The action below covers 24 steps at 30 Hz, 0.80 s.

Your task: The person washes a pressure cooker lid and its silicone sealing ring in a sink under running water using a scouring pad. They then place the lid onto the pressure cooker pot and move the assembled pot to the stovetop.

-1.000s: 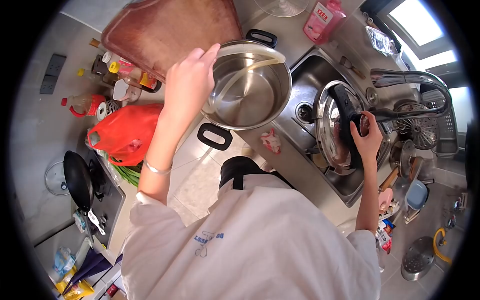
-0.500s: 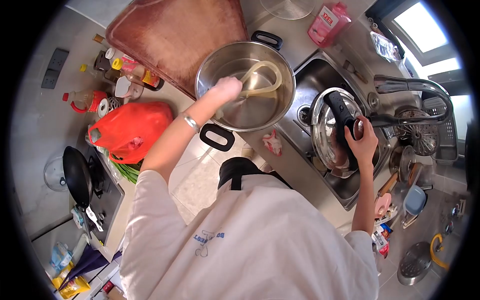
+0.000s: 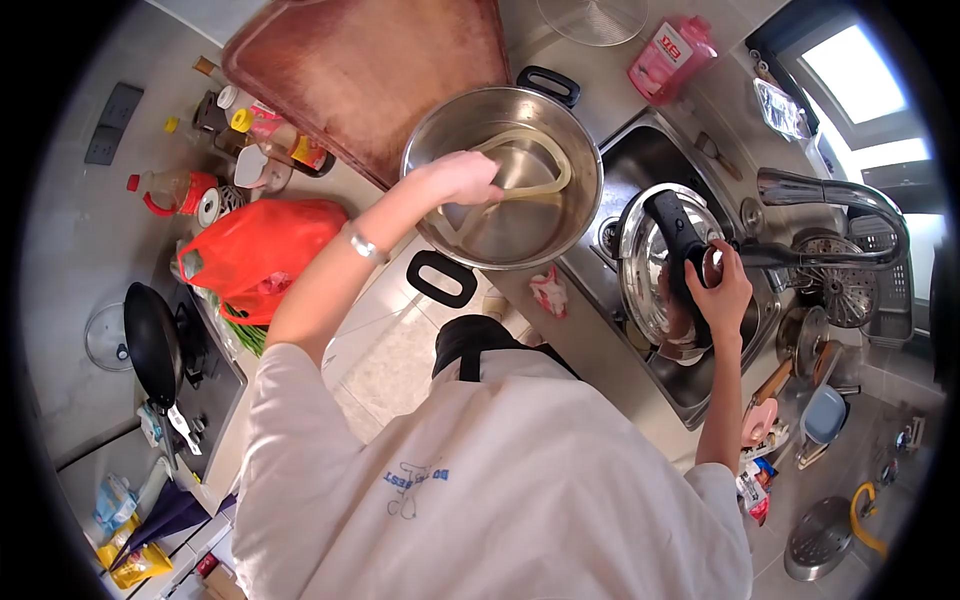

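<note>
A wide steel pot [image 3: 582, 205] with black side handles stands on the counter near the sink. Inside it lies a pale rubber sealing ring [image 3: 566, 168], bent out of round, and my left hand [image 3: 462, 180] reaches over the rim with its fingers closed on the ring's near part. The steel pressure cooker lid [image 3: 640, 270] is tilted in the sink [image 3: 625, 150]. My right hand [image 3: 722, 297] grips the long black handle [image 3: 672, 225] of that lid. My fingers partly cover the handle.
A brown cutting board [image 3: 370, 80] lies behind the pot. The faucet [image 3: 830, 190] arches over the sink's right side, near a pink detergent bottle [image 3: 672, 60]. On the left are a red plastic bag [image 3: 265, 250], several condiment bottles and a black wok [image 3: 152, 345]. A crumpled wrapper [image 3: 548, 292] lies at the counter edge.
My left hand has shifted slightly right over the pot, and the ring has changed shape and spread lower. My right hand stays on the lid handle. The whole view has shifted a little.
</note>
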Available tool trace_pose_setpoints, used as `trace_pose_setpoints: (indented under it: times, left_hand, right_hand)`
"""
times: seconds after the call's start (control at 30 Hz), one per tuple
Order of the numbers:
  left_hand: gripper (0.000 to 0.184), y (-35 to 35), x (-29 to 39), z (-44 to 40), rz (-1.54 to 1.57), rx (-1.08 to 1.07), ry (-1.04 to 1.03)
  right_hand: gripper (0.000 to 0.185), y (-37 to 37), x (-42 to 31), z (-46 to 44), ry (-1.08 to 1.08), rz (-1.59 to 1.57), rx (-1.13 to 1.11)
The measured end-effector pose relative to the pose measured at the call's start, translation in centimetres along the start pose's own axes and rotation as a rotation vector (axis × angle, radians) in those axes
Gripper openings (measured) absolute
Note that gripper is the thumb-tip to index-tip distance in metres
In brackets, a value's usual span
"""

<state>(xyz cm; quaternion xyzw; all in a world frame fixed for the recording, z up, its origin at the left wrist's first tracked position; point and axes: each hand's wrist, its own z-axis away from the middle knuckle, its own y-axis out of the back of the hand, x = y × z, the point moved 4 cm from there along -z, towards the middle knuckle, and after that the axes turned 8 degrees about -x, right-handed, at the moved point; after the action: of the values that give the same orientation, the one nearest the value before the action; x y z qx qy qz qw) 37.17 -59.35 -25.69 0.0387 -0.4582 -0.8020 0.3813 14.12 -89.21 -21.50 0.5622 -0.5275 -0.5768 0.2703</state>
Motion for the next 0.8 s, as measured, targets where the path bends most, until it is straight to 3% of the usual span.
trace_pose_setpoints:
  times: [0.1,0.2,0.3,0.33,0.4,0.5,0.63,0.7,0.8]
  left_hand:
    - [0.037,2.3,1.3,4.6,0.199,0.55,-0.246]
    - [0.033,3.6,1.7,10.9,0.575,0.663,-0.081]
    - [0.026,1.1,-0.2,15.1,0.728,0.894,0.055]
    - [0.024,-0.3,-1.2,15.8,0.776,0.925,0.108]
    - [0.023,-4.5,-3.2,15.9,0.871,0.98,0.211]
    - [0.034,-9.2,-4.1,14.8,1.07,0.923,0.209]
    - [0.054,-10.8,-1.3,13.5,1.379,0.894,0.112]
    - [0.061,-10.9,-0.3,13.1,1.461,0.759,0.048]
    - [0.062,-10.8,0.1,13.3,1.553,0.686,0.027]
  right_hand:
    - [0.041,0.0,0.0,-0.6,-0.008,-0.001,-0.013]
    - [0.041,0.6,-1.1,-1.2,0.002,-0.035,0.043]
    - [0.04,2.5,-3.9,-1.9,-0.022,-0.062,0.05]
    - [0.039,3.2,-5.3,-2.4,0.147,-0.038,0.168]
    - [0.039,4.5,-8.6,-3.4,0.251,-0.048,0.19]
    - [0.041,5.6,-13.9,-4.7,0.335,-0.077,0.156]
    - [0.044,3.9,-20.2,-7.1,0.478,-0.07,0.067]
    - [0.043,1.9,-22.3,-8.4,0.558,-0.067,0.029]
    - [0.043,-0.7,-24.2,-9.7,0.642,-0.04,0.039]
